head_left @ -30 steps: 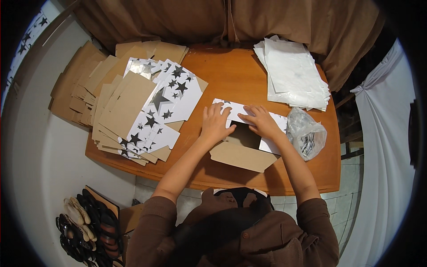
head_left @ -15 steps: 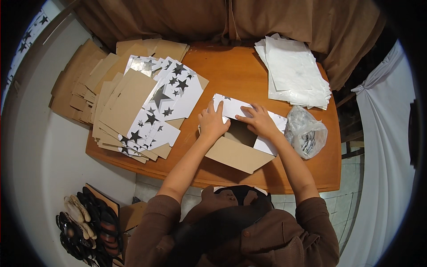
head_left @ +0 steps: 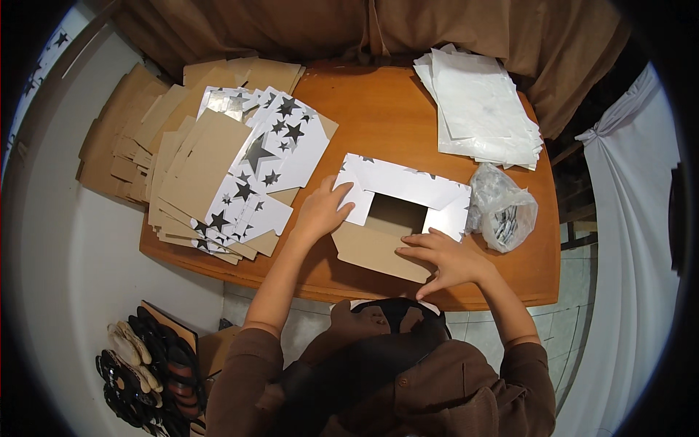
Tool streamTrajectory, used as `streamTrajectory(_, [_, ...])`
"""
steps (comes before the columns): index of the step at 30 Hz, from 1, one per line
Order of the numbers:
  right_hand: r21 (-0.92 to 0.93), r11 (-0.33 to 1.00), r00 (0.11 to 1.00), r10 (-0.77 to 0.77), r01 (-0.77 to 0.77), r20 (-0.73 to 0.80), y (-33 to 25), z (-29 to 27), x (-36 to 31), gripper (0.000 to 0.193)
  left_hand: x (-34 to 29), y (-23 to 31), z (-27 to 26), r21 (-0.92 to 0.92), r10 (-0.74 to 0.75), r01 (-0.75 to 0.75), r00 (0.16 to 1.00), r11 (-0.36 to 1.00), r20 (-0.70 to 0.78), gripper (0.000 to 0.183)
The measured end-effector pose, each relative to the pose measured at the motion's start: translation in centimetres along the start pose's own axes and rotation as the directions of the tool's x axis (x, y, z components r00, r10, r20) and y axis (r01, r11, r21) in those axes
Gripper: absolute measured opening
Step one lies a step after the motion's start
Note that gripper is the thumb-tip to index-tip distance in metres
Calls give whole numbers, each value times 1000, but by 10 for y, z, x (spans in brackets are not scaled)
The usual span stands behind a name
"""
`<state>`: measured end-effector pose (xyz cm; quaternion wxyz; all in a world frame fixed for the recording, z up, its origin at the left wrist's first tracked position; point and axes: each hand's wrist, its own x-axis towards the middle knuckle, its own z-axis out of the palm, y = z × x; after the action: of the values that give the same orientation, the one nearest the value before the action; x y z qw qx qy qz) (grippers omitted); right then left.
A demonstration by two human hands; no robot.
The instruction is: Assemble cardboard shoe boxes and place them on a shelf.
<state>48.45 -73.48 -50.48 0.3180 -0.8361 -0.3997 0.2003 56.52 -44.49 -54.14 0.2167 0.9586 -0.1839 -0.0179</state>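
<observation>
A cardboard box (head_left: 375,251) stands on the table in front of me, brown on the near flap and white with dark stars on its other flaps. The far flap and the two side flaps are folded inward, leaving a dark opening in the middle. My left hand (head_left: 324,209) rests against the box's left side, fingers apart, with the fingertips on the white left flap. At the near right corner my right hand (head_left: 450,261) is spread open, its fingers lying on the brown near flap and the thumb lower down by its edge.
Flat star-printed cardboard blanks (head_left: 251,156) are piled on the table's (head_left: 364,102) left side. White sheets (head_left: 480,109) lie at the far right. Next to the box's right side sits a clear plastic bag (head_left: 510,215) of small items. Several shoes (head_left: 149,371) are on the floor at lower left.
My right hand has moved from the far flap down to the near right corner. My left hand has shifted left and nearer, onto the box's left side. The far flap now lies flatter.
</observation>
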Motion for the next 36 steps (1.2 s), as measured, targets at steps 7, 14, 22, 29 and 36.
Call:
streamTrajectory(7, [79,995,948,82,-61,-308,28,5,-17,42,-11,-31,0,-211,273,-288,957,934,-96,23])
streamTrajectory(14, [260,940,658,339,-219,-672,29,15,-9,41,-25,-23,17,-287,233,-254,967,924,-106,26])
streamTrajectory(22, [-483,801,781,-30,-354,-623,38,43,8,49,-21,14,30,396,548,-472,831,788,-100,60])
streamTrajectory(29, [-497,803,832,-3,-329,-555,49,49,11,53,-19,23,42,140,483,-478,875,867,-6,62])
streamTrajectory(36, [-456,832,852,39,-317,-523,54,50,11,51,-16,18,46,83,464,-466,885,881,42,57])
